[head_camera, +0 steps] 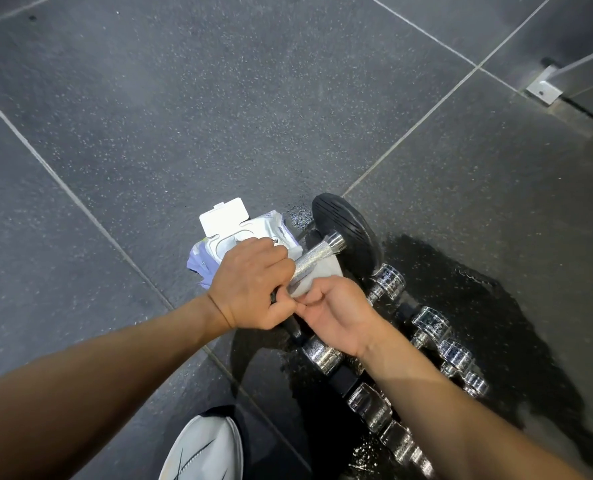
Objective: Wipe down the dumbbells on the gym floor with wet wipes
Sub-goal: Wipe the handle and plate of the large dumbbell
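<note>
Left hand (250, 282): gripping knurled silver dumbbell handle (314, 259), axis toward upper right
Right hand (336, 317): pinching white wet wipe (321, 276) beneath

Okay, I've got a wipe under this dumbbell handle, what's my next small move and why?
Probably wrap the wipe around the knurled handle with the right hand and slide it toward the black plate, while the left hand grips the handle steady. The wipe hangs only under the handle, pinched at its near end, and the metal on top looks uncovered.
</note>
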